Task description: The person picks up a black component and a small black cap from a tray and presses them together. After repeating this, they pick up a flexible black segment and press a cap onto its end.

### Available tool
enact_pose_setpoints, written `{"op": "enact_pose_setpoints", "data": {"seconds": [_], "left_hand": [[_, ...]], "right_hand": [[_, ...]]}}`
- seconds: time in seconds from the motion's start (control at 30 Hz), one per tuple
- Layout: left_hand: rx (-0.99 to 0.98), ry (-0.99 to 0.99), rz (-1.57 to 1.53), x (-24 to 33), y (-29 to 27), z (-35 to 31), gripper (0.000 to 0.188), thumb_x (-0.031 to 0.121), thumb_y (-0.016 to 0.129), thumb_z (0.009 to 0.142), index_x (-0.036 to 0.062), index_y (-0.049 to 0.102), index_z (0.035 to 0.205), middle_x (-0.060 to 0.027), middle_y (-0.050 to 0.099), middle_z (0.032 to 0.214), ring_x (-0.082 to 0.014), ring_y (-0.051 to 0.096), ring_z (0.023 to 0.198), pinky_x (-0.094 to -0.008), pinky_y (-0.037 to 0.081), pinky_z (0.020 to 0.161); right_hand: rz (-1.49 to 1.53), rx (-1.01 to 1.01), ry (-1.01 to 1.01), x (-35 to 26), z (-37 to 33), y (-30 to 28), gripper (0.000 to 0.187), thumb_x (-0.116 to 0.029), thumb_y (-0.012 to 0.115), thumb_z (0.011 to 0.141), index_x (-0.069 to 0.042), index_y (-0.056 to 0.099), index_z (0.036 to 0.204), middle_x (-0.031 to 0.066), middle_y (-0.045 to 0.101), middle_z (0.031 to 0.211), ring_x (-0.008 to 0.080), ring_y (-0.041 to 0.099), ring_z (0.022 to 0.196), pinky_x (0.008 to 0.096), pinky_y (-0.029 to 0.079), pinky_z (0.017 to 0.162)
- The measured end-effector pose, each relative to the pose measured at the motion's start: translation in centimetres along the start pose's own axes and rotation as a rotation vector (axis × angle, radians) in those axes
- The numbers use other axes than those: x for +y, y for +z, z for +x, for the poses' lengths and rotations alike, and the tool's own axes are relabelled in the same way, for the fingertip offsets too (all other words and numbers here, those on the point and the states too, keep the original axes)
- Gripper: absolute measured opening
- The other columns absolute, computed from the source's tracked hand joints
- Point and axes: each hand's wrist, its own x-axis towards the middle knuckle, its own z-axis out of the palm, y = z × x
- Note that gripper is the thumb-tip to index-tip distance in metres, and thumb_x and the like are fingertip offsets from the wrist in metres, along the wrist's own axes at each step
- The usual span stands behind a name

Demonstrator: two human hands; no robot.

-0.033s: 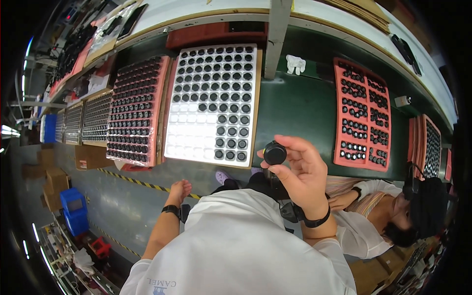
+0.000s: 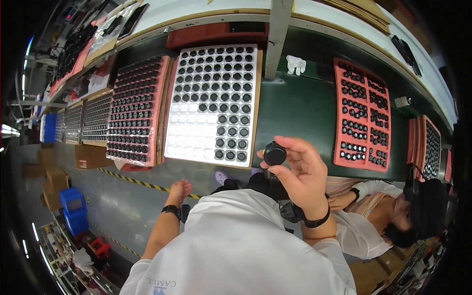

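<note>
In front of my body, my right hand pinches a round black part between thumb and fingers. The part's flat dark face shows, with a thin yellow-green line at its left edge. Ahead and left lies a white compartment tray; similar round black parts fill its far rows and near right columns, and its near left pockets are bare. My left hand hangs low at my side, above the floor, fingers loosely bent and apart from any object.
A red tray of small black parts lies right on the green table. Left of the white tray is a plastic-covered red tray. A metal post and white glove stand beyond. A co-worker sits close right.
</note>
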Motion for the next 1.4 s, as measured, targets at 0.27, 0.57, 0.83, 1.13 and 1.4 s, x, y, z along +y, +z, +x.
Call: {"op": "enact_pose_setpoints", "data": {"seconds": [0.27,0.57,0.83,1.13,1.4], "left_hand": [[-0.007,0.019,0.024,1.0,0.5,-0.2,0.021,0.025,0.048,0.091,0.0048,0.053,0.097,-0.0098,0.063,0.090,-0.0194,0.060,0.077,-0.0316,0.050,0.070],[-0.252,0.553,0.453,10.4,5.0,-7.6,0.027,0.024,0.052,0.089,-0.0005,0.062,0.092,-0.0059,0.063,0.082,-0.0115,0.058,0.071,-0.0248,0.047,0.064],[-0.787,0.928,0.029,20.3,10.6,-28.6,0.022,0.011,0.047,0.093,-0.0041,0.056,0.107,-0.0100,0.063,0.094,-0.0168,0.061,0.092,-0.0305,0.049,0.084],[-0.965,0.740,-0.065,19.0,9.6,-31.3,0.026,0.009,0.045,0.093,-0.0054,0.054,0.113,-0.0096,0.062,0.101,-0.0146,0.061,0.091,-0.0277,0.052,0.080],[-0.966,0.739,-0.076,18.3,9.1,-31.9,0.027,0.007,0.045,0.092,-0.0045,0.054,0.114,-0.0083,0.061,0.102,-0.0124,0.059,0.091,-0.0248,0.051,0.080]], "right_hand": [[-0.064,-0.029,-0.062,0.3,0.4,0.0,0.036,0.006,0.058,0.081,0.006,0.045,0.115,0.0160,0.058,0.102,0.0242,0.061,0.095,0.0338,0.052,0.081],[-0.013,-0.079,0.065,0.0,1.8,1.7,0.039,0.002,0.064,0.079,0.004,0.047,0.114,0.0138,0.058,0.102,0.0210,0.061,0.093,0.0303,0.047,0.083],[-0.291,-0.274,-0.279,0.0,3.1,5.1,0.041,-0.011,0.074,0.071,0.002,0.057,0.106,0.0133,0.057,0.104,0.0218,0.054,0.096,0.0329,0.043,0.084],[-0.496,-0.356,-0.506,0.2,2.8,7.4,0.045,-0.025,0.076,0.067,0.000,0.063,0.102,0.0142,0.055,0.105,0.0260,0.051,0.096,0.0361,0.042,0.081],[-0.454,-0.352,-0.495,0.6,2.4,7.9,0.047,-0.029,0.075,0.068,0.000,0.062,0.104,0.0136,0.056,0.104,0.0264,0.051,0.095,0.0369,0.042,0.081]]}}
